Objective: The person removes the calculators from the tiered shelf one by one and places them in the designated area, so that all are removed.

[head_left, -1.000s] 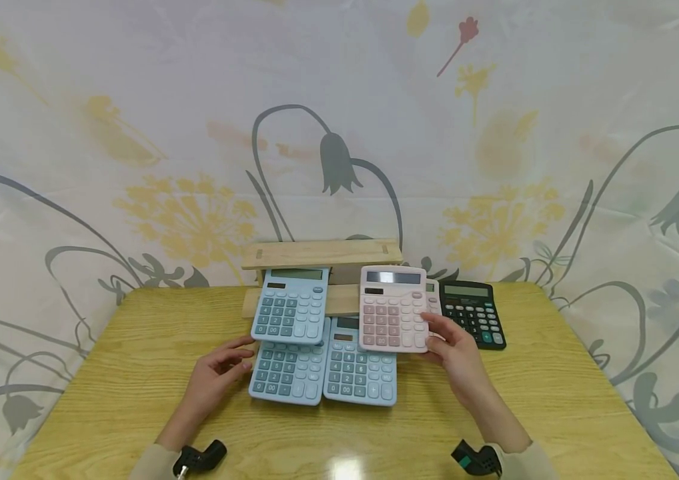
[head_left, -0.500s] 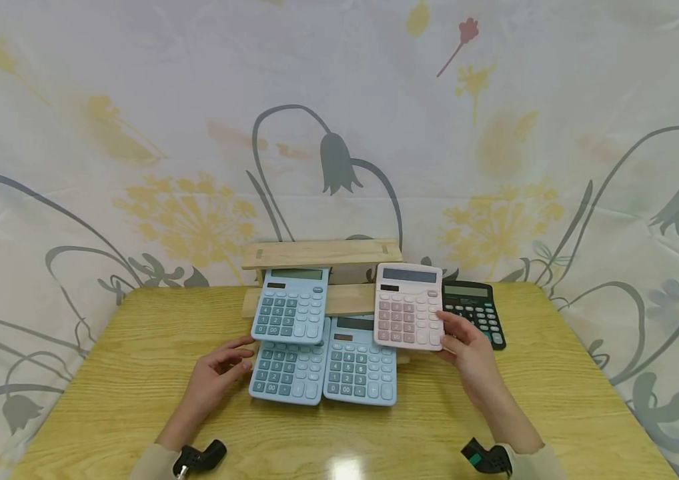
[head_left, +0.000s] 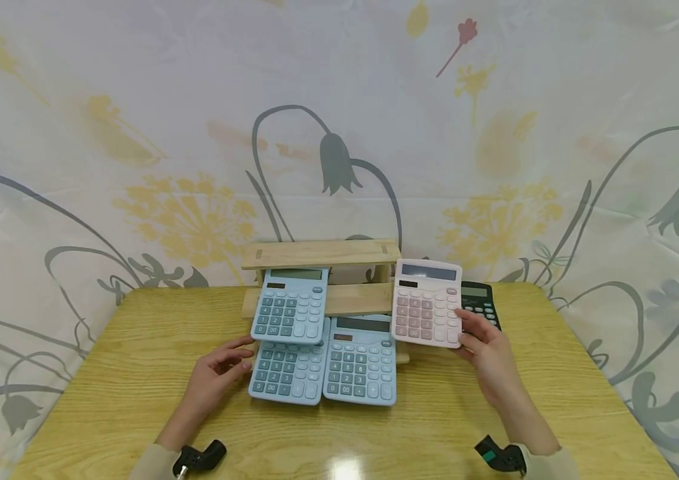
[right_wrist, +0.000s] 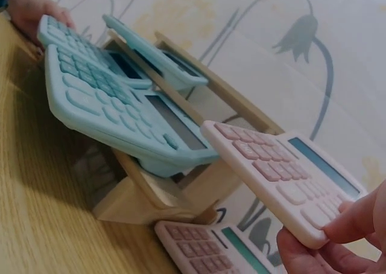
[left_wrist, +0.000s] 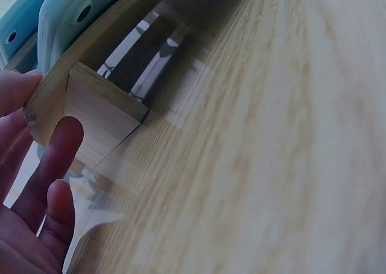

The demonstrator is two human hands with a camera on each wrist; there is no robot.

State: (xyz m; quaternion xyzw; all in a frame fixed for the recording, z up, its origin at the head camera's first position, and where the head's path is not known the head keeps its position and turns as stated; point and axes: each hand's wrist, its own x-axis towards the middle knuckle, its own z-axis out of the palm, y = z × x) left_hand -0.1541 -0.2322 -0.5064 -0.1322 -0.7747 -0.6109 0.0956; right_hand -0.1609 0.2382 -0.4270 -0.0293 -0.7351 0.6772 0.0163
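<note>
My right hand [head_left: 489, 353] pinches a pink calculator [head_left: 426, 307] at its lower right edge, thumb on one face and fingers underneath. In the right wrist view it hangs tilted beyond the end of a wooden rack [right_wrist: 160, 189]. A second pink calculator [right_wrist: 193, 247] lies lower, beside the rack's foot; the held one hides it in the head view. At the rack's left end is my left hand [head_left: 215, 373], fingers loosely bent, one digit touching the wooden rail [left_wrist: 51, 96]. Three blue calculators lean on the rack: one upper left [head_left: 290, 307], one lower left [head_left: 287, 375], one lower right [head_left: 360, 367].
A black calculator [head_left: 479, 300] lies at the right, partly covered by the held one. The rack's top board [head_left: 321, 253] stands close to the patterned cloth backdrop [head_left: 195, 133]. All rest on a wood-grain table [head_left: 411, 433].
My right hand has carried the pink calculator rightward and slightly up, away from the blue calculators, uncovering more of the rack and covering the other pink one. My left hand stays put.
</note>
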